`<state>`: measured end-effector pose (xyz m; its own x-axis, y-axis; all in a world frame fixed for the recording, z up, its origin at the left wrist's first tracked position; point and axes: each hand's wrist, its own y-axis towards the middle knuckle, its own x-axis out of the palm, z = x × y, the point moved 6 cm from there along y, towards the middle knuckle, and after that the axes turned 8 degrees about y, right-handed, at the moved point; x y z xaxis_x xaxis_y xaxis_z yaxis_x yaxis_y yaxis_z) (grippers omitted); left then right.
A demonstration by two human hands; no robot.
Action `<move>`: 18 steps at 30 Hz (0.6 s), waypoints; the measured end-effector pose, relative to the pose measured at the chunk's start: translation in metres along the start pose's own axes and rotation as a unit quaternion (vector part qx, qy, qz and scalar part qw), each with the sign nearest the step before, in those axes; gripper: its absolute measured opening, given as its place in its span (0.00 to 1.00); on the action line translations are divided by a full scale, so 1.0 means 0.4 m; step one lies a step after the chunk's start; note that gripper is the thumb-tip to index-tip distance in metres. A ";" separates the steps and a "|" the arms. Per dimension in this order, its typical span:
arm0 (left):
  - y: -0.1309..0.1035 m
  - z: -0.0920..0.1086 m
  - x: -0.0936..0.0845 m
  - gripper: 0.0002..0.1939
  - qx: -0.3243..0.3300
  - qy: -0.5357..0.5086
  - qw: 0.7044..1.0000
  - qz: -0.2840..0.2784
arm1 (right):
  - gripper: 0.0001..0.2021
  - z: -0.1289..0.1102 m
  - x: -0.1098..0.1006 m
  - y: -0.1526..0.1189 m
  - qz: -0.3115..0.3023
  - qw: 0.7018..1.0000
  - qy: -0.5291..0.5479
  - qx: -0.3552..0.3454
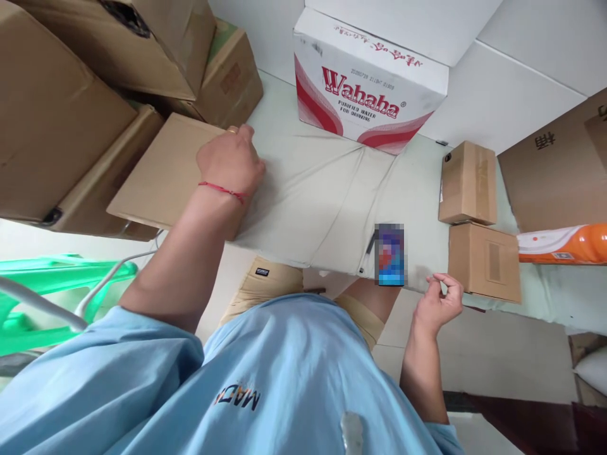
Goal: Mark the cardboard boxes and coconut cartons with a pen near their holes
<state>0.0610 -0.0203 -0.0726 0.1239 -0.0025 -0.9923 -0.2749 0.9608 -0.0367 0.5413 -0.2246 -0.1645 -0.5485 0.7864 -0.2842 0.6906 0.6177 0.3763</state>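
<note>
My left hand (231,159), with a red string round its wrist, lies over the right edge of a flat-topped cardboard box (164,167) at the left of the table. Its fingers are curled against that box, and their tips are hidden. Near the front edge of the table, my right hand (439,304) holds nothing; its fingers are loosely bent and apart. A phone (389,254) with a blurred screen lies left of it, beside a thin dark object (368,251).
A white and red Wahaha carton (370,88) stands at the back. Two small cardboard boxes (468,183) (484,262) and an orange bottle (564,244) are at the right. Large boxes (52,107) crowd the left. A green stool (38,316) stands below, near a white cable (111,278).
</note>
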 end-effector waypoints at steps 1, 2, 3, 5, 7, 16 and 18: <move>-0.006 0.007 0.002 0.30 0.007 0.004 1.000 0.001 | 0.05 0.008 -0.007 -0.003 -0.003 1.000 -0.002 0.006; -0.018 0.017 0.006 0.29 0.018 0.013 1.000 0.004 | 0.05 0.016 -0.013 -0.004 -0.006 1.000 -0.004 0.012; -0.034 0.031 0.011 0.30 0.035 0.025 0.999 0.005 | 0.06 0.021 -0.017 -0.005 -0.010 1.000 -0.005 0.017; -0.082 0.069 0.026 0.29 0.076 0.051 0.996 0.004 | 0.06 0.027 -0.017 -0.003 -0.016 1.000 -0.007 0.024; -0.150 0.118 0.044 0.27 0.123 0.059 0.991 -0.008 | 0.06 0.023 -0.010 0.001 -0.021 0.999 -0.004 0.026; -0.497 0.312 0.041 0.15 0.467 -0.024 0.882 0.047 | 0.06 -0.041 0.054 -0.004 -0.052 0.998 0.019 -0.005; -0.519 0.315 0.035 0.17 0.490 -0.071 0.865 0.076 | 0.05 -0.055 0.062 -0.014 -0.065 0.997 0.033 -0.010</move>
<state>0.2399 -0.1849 -0.0638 0.2927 0.1123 -0.9496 0.6342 0.7204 0.2807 0.5134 -0.2089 -0.1544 -0.6632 0.6966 -0.2737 0.6024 0.7138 0.3573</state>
